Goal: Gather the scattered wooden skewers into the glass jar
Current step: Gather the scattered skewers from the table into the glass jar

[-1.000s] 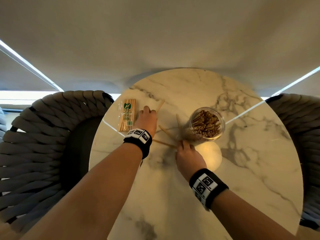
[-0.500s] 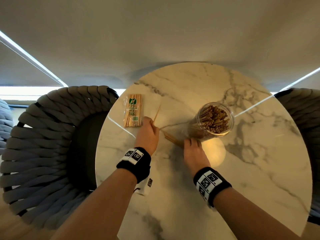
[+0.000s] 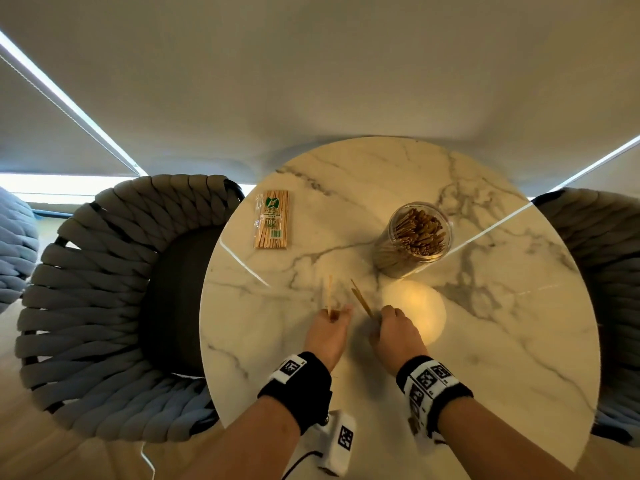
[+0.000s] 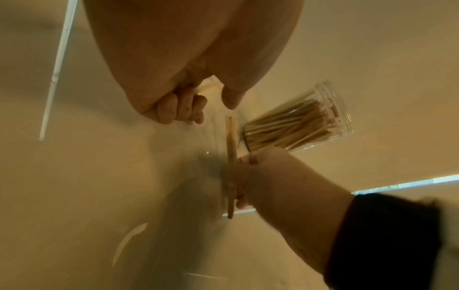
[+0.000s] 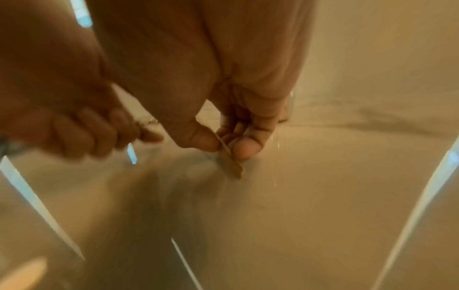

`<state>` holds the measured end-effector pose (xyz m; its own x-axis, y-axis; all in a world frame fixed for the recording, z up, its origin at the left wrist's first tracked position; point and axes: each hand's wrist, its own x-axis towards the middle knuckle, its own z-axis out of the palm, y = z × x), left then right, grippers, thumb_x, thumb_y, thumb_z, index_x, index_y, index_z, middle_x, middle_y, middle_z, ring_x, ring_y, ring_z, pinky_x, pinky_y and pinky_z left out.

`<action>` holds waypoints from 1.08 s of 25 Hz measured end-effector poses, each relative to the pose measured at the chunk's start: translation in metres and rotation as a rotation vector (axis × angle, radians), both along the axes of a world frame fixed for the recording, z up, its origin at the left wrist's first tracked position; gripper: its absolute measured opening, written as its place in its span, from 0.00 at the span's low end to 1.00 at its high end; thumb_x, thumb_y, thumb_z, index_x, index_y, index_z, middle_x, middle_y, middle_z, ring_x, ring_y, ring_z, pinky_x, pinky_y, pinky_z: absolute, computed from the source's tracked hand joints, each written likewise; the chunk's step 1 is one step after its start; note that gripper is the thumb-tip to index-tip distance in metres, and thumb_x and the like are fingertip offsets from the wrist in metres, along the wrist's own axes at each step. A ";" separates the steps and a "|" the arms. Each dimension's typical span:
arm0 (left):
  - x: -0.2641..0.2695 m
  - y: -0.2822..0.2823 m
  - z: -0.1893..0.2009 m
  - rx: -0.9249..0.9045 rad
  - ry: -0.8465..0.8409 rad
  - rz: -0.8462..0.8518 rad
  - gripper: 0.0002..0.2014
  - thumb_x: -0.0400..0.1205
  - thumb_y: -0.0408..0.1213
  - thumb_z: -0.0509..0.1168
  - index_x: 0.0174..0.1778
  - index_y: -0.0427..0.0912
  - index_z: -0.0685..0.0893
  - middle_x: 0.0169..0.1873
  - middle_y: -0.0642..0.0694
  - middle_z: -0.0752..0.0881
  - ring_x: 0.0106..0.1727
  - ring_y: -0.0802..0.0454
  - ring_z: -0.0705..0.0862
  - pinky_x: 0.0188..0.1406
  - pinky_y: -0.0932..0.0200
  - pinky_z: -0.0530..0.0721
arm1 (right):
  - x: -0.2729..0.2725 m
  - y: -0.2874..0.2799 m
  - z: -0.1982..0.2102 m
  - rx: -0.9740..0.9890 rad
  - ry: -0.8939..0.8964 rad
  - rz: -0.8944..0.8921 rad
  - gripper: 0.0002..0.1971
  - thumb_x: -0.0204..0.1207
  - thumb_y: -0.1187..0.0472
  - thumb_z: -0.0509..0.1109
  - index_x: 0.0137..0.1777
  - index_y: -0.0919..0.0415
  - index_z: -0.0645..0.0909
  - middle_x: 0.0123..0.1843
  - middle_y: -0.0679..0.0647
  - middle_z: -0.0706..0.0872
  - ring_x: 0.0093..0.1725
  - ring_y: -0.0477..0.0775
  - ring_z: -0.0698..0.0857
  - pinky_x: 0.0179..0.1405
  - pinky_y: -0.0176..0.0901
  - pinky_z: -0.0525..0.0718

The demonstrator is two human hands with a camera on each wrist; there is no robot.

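Note:
A clear glass jar (image 3: 415, 237) packed with wooden skewers stands right of centre on the round marble table (image 3: 502, 341); the left wrist view shows the jar (image 4: 300, 127) too. My left hand (image 3: 334, 313) grips a skewer (image 3: 329, 295) that points away from me. Just to its right, my right hand (image 3: 379, 315) pinches a small bundle of skewers (image 3: 360, 299) angled up and left. In the right wrist view the right hand (image 5: 226, 147) holds the bundle (image 5: 229, 159) between thumb and forefinger, its end on the tabletop. My left hand's fingers (image 4: 181, 109) are curled.
A sealed packet of skewers (image 3: 272, 220) lies at the table's far left. Woven grey chairs stand on the left (image 3: 97, 306) and the right (image 3: 609, 258). A bright lamp reflection (image 3: 415, 313) sits on the marble just beyond my right hand.
Both hands have drawn back toward me, away from the packet and the jar. The loose skewers that lay between the hands are now lifted in them.

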<state>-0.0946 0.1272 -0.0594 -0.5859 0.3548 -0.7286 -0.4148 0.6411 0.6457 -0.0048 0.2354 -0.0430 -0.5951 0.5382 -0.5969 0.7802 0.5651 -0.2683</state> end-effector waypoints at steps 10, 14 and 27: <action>0.015 -0.033 0.043 0.186 -0.056 -0.391 0.18 0.92 0.50 0.53 0.41 0.45 0.74 0.28 0.51 0.77 0.28 0.52 0.77 0.43 0.47 0.85 | 0.038 -0.026 0.084 -0.186 0.535 -0.430 0.09 0.86 0.54 0.65 0.58 0.52 0.85 0.53 0.45 0.89 0.52 0.44 0.85 0.54 0.37 0.76; 0.032 -0.039 0.081 0.174 -0.059 -0.841 0.17 0.90 0.51 0.54 0.41 0.46 0.76 0.34 0.49 0.75 0.29 0.52 0.74 0.27 0.62 0.78 | 0.037 -0.022 0.097 -0.437 0.509 -0.406 0.22 0.88 0.41 0.52 0.67 0.48 0.82 0.65 0.44 0.86 0.63 0.45 0.82 0.64 0.42 0.76; 0.029 -0.001 0.101 0.680 -0.553 0.530 0.16 0.85 0.43 0.56 0.31 0.45 0.70 0.24 0.50 0.63 0.22 0.55 0.59 0.23 0.58 0.60 | 0.067 -0.063 0.093 -0.706 0.389 -0.215 0.10 0.88 0.51 0.61 0.49 0.56 0.75 0.41 0.51 0.86 0.33 0.50 0.84 0.36 0.41 0.83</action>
<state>-0.0657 0.1259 0.0415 -0.4304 0.5870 -0.6857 -0.8886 -0.1421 0.4361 0.0620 0.1724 0.0497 -0.7555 0.2400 -0.6096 0.6301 0.0116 -0.7764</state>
